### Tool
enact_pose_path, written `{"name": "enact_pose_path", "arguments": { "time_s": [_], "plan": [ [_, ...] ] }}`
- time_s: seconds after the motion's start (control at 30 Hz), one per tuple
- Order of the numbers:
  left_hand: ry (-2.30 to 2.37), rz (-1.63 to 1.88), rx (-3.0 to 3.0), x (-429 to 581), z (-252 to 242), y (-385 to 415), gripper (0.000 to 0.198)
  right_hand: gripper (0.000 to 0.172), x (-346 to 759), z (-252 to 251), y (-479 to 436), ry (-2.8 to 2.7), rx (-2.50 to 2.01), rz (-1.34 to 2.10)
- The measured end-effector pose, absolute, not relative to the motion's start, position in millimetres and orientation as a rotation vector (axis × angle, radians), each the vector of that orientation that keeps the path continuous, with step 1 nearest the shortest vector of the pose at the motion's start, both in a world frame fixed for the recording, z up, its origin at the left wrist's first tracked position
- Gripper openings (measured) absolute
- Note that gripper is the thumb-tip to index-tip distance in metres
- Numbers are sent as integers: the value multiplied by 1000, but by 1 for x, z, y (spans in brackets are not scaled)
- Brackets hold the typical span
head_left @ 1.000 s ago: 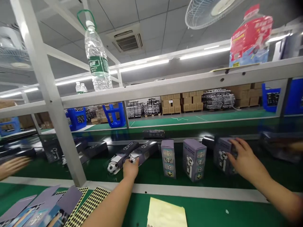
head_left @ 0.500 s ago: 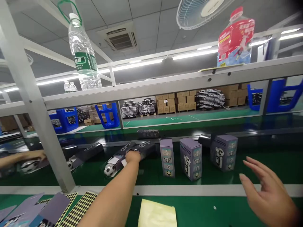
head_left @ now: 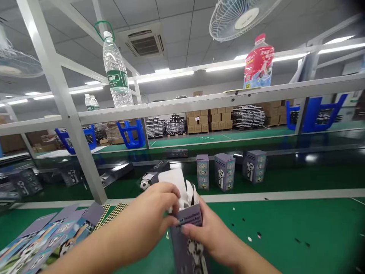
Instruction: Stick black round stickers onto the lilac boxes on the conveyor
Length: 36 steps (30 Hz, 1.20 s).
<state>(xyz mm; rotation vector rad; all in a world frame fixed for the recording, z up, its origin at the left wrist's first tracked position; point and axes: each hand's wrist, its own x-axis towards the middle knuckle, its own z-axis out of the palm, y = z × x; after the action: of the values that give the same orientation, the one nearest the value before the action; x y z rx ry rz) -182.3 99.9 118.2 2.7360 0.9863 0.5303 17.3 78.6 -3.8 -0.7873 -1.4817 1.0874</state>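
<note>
Left hand (head_left: 145, 224): fingers closed narrow around the top of the carton, against a white paper insert (head_left: 173, 186) rising from its open end.
Right hand (head_left: 212, 238): fingers pressed on the carton's front, gripping it.
Carton: a purple printed carton (head_left: 188, 243), upright between both hands, at 6 o'clock.
Around it: three standing cartons (head_left: 225, 172) at 1 o'clock on the green worktop (head_left: 285, 224); flat printed box blanks (head_left: 54, 236) at 8 o'clock.

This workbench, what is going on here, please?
A person holds a grey-purple printed box upright in both hands, the left hand at its open top beside a white paper insert, the right hand on its front. Three more boxes stand on the green workbench beyond; printed cards lie at lower left.
</note>
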Motion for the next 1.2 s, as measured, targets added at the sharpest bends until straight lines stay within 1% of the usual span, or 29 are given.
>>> {"name": "enact_pose_path", "arguments": {
  "time_s": [0.07,0.1,0.13,0.2,0.27,0.37,0.43,0.5,0.57,0.67,0.73,0.83,0.9,1.03,1.13,1.2],
  "plan": [
    [1087,957,2524,-186,82,76,49,88,7,-17,60,-1409,-748,1131],
    [1116,1167,2323,-186,61,69,70,90,5,-24,51,-1392,-755,1114],
    [1117,1250,2059,-183,40,66,83,91,5,-30,43,-1402,-766,1076],
    [834,1112,1669,-172,4,63,95,88,9,-37,32,-1462,-797,1031],
    [662,1028,1534,-158,-17,63,91,79,20,-32,26,-1479,-823,1033],
    [621,1085,1517,-144,-18,62,80,60,39,0,23,-1406,-862,929],
    [638,1088,1528,-143,-11,61,81,44,47,31,23,-1412,-984,727],
    [647,1080,1537,-145,-5,61,81,27,47,64,24,-1532,-1137,467],
    [639,1080,1544,-148,-2,60,81,18,40,95,26,-1753,-1177,233],
    [608,1076,1545,-148,-2,61,77,20,27,129,31,-2177,-1112,85],
    [607,1080,1551,-148,-3,62,75,21,22,141,35,-2476,-1127,119],
    [605,1107,1544,-149,-4,64,79,22,23,149,41,-2757,-1186,176],
    [592,1113,1516,-150,-6,66,81,24,26,153,40,-2807,-1205,171],
    [585,1093,1489,-151,-8,68,80,18,27,163,31,-2855,-1173,207],
    [555,1133,1513,-151,-8,70,80,18,23,169,26,-2884,-1108,274],
    [554,1147,1517,-151,-9,71,79,18,21,172,27,-2788,-1094,207]
  ]
}}
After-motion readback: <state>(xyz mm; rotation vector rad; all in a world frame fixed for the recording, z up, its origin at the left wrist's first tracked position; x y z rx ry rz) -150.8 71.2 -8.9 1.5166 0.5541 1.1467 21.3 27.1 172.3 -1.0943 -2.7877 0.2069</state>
